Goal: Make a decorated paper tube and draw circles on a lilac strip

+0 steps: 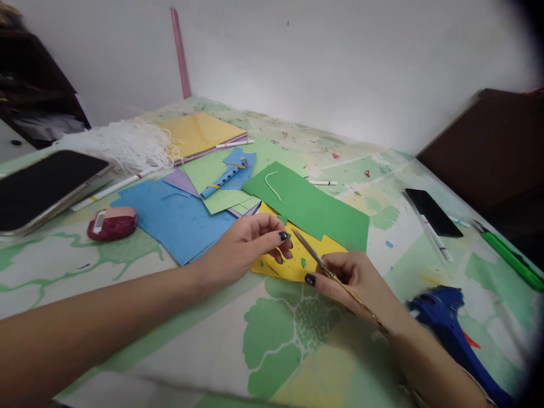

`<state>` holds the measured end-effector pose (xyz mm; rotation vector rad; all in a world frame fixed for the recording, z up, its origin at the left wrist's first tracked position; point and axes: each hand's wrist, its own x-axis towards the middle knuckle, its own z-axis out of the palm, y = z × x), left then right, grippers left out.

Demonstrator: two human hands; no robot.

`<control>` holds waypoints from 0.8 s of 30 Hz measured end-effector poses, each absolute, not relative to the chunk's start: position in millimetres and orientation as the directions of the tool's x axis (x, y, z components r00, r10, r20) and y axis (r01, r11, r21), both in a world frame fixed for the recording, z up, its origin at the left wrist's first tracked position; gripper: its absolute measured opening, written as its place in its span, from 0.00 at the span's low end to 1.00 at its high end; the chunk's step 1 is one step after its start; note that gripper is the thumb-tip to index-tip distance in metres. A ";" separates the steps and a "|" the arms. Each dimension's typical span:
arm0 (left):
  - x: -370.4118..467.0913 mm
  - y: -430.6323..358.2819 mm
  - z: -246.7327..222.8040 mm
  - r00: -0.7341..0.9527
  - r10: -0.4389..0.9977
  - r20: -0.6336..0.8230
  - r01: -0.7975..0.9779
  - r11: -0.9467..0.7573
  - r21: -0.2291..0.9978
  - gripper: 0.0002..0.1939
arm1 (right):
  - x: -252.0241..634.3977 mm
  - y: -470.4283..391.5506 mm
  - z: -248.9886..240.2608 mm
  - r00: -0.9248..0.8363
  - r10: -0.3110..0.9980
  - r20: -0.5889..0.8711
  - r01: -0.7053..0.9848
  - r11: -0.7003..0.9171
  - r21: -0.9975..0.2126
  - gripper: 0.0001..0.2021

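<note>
"Right hand (364, 277)?"
"Wrapped round scissors (313, 254), over yellow paper (293, 272) — four o'clock from left hand (250, 239)."
"Left fingers?"
"Curled — can't tell if pinching anything (green paper (317, 205) at their two o'clock)."

I see the left hand (250, 243) over the left side of the yellow paper (293, 266), fingertips curled close together. At the yellow paper's right side, the right hand (359, 280) holds scissors (312, 249). Beyond the yellow paper lies a green sheet (317, 207); left of the yellow paper, blue paper (170, 212); well right, a blue glue gun (448, 331).
</note>
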<state>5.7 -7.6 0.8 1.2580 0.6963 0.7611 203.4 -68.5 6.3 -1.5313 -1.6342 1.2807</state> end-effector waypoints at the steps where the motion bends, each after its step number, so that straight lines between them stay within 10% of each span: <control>1: 5.1 -6.5 1.7 0.576 0.815 -0.066 -0.106 0.155 0.982 0.04 | 206.3 -68.3 5.8 -0.228 0.943 -0.241 0.444 -0.120 -0.888 0.19; 24: -5.6 2.1 2.9 0.791 0.582 -0.189 -0.090 0.416 0.905 0.05 | 221.9 -64.8 3.2 -0.461 0.790 -0.404 0.475 -0.165 -0.864 0.19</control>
